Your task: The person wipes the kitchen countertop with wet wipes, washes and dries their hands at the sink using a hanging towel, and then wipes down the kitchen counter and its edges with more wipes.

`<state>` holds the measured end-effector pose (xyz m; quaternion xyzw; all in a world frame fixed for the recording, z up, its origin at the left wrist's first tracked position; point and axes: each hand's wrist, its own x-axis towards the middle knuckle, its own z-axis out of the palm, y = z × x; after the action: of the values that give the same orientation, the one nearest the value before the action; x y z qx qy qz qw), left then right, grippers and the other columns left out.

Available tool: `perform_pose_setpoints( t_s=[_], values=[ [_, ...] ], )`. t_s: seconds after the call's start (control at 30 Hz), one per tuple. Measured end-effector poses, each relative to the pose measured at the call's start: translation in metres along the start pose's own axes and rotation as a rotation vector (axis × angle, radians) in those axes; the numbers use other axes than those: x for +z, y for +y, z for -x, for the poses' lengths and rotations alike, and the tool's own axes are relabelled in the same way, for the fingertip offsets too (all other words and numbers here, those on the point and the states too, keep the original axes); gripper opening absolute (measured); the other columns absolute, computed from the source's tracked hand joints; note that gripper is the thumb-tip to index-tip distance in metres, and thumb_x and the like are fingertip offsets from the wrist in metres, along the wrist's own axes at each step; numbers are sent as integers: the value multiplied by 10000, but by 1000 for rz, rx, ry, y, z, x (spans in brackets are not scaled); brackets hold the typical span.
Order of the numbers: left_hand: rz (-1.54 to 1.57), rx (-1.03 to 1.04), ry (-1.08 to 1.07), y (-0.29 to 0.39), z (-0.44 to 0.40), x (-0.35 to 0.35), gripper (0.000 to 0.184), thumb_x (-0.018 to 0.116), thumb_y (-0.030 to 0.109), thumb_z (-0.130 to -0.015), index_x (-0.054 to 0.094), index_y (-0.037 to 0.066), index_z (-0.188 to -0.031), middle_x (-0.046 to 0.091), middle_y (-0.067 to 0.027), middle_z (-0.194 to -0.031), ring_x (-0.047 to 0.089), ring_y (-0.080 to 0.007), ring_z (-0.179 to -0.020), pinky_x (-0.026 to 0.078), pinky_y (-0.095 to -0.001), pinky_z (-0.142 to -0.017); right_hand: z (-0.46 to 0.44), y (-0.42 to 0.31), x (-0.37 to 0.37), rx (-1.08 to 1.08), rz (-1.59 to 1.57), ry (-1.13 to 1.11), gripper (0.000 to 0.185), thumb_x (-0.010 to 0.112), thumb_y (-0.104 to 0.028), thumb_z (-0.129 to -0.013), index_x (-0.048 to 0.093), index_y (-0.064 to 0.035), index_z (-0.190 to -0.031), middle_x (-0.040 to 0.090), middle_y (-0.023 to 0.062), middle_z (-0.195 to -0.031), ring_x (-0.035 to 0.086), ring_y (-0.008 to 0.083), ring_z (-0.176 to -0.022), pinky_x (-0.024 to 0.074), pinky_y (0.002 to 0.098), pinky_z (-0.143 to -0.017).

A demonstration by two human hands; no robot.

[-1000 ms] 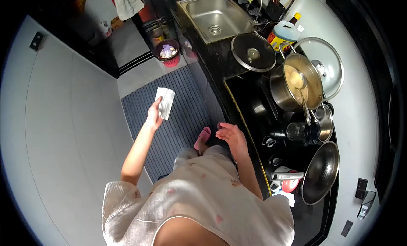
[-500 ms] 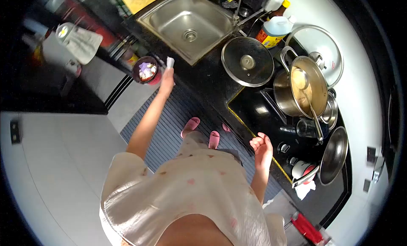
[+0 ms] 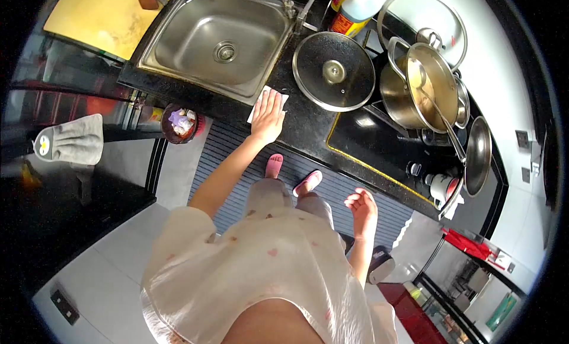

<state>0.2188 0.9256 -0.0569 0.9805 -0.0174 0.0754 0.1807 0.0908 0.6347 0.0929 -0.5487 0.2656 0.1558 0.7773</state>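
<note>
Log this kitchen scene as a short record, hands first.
Left hand: flat on a white sheet at the counter's edge
Right hand: raised, fingers loosely spread, holding nothing
Sink: steel, beyond the left hand
Dark lid: flat on the counter, right of the sheet
Pot: uncovered, ladle leaning inside
Bin: on the floor, holding crumpled waste
Slippers: pink

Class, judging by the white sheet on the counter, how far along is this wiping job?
Probably early. Done: the white sheet is down on the counter, near the sink. In hand: the left hand lies flat over it; the right hand is free. Left: likely the counter around the lid. Whether any patch is finished, I can't tell.
</note>
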Motion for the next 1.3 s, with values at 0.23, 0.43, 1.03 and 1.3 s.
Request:
perform_pose_setpoints(
  t_s=[0.23,0.43,1.03,1.3],
  values=[
    [10,139,-57,44,7,7,524,369,275,-840,262,17,-1283,219,-137,-1353,146,-267,-1274,88,-391,-1029,13,9,-11,-24,-36,53,274,409,-221,-850,498,5,-977,580,114,-771,556,199,-713,422,292,-706],
    [21,381,-195,65,17,14,511,372,277,-841,279,35,-1281,198,-134,-1364,121,-245,-1284,65,-367,-1037,18,13,-36,-26,-57,41,286,411,-237,-853,501,5,-977,579,111,-775,551,195,-719,418,291,-707],
    [-214,61,-123,9,25,-15,504,320,261,-861,230,30,-1300,216,-90,-1366,183,-202,-1269,152,-387,-1023,13,-5,-83,-23,-48,-6,272,392,-211,-867,503,11,-978,578,111,-764,554,191,-704,432,286,-693],
    [-169,124,-165,32,26,-18,467,341,237,-858,285,47,-1281,282,-62,-1342,216,-174,-1258,168,-375,-1018,7,-5,-66,0,-21,-27,275,400,-216,-864,505,9,-985,576,107,-764,554,187,-705,430,284,-694]
  ],
)
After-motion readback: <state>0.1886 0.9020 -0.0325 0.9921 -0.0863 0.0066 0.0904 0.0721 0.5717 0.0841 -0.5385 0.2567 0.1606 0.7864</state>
